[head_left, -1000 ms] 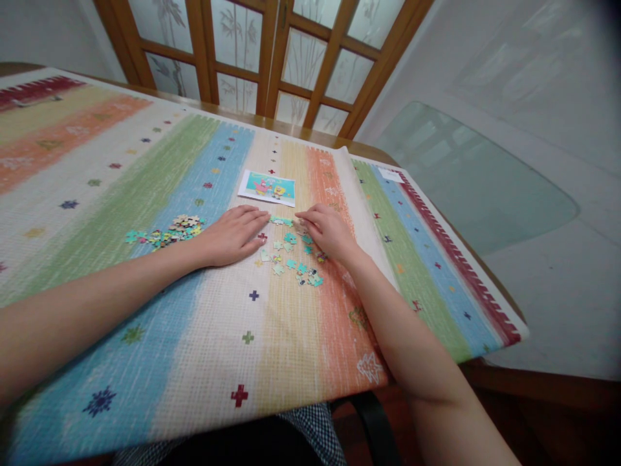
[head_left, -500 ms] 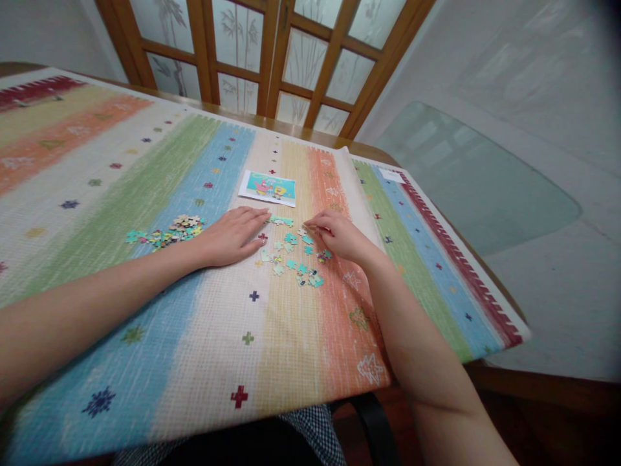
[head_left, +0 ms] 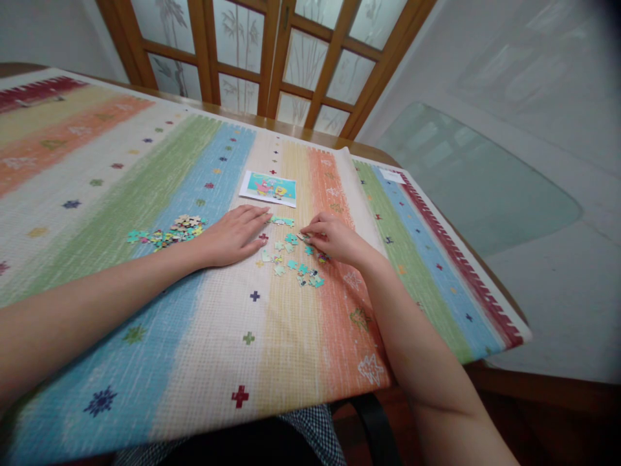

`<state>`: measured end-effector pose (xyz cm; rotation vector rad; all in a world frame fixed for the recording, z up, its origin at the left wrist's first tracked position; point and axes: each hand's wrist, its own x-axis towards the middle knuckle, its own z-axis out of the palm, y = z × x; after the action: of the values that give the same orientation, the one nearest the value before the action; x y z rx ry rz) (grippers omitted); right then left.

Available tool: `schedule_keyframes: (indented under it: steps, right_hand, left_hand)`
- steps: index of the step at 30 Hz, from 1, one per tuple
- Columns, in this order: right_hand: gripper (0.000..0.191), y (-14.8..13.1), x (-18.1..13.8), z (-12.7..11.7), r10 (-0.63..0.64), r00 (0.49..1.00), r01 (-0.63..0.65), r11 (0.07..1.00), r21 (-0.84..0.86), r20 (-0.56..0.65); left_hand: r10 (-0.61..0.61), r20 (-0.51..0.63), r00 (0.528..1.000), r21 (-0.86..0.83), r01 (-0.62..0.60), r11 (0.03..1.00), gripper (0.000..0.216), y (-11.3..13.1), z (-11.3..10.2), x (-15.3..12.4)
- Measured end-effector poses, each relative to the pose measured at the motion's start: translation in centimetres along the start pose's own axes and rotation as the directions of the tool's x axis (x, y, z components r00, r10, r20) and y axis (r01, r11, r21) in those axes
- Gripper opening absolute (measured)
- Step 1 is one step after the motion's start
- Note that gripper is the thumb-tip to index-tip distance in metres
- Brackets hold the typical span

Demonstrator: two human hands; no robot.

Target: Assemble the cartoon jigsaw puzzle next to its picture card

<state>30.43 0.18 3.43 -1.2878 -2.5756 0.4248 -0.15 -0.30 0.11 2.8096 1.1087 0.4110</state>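
Note:
My left hand (head_left: 231,234) lies flat and open on the striped mat (head_left: 145,310), fingers stretched toward a short joined strip of teal puzzle pieces (head_left: 282,221). My right hand (head_left: 331,237) has its fingers curled and pinched at a small puzzle piece (head_left: 305,237) on the mat. Between and below the hands lie several loose teal pieces (head_left: 294,263). A small reference picture card (head_left: 268,188) sits just beyond the hands.
A pile of mixed puzzle pieces (head_left: 167,232) lies left of my left hand. The mat's right edge (head_left: 466,259) overhangs the wooden table (head_left: 533,382). Wooden-framed glass doors (head_left: 262,58) stand behind. A glass tabletop (head_left: 466,181) lies to the right.
My right hand drew back toward me and curled its fingers into a pinch over a piece. My left hand stayed flat in place.

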Motion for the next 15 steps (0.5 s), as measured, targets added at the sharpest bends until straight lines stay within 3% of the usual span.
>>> schedule_keyframes:
  steps: [8,15]
  right_hand:
    - [0.019,-1.1,0.2,-0.2,-0.01,1.0,0.01,1.0,-0.018,0.01]
    - [0.018,-0.3,0.0,-0.6,0.032,0.998,-0.04,0.99,0.134,0.057]
  left_hand:
    - [-0.004,0.007,1.0,0.003,0.004,1.0,0.059,0.2,-0.2,0.0]
    - [0.0,-0.001,1.0,-0.007,0.0,1.0,0.058,0.1,-0.1,0.0]
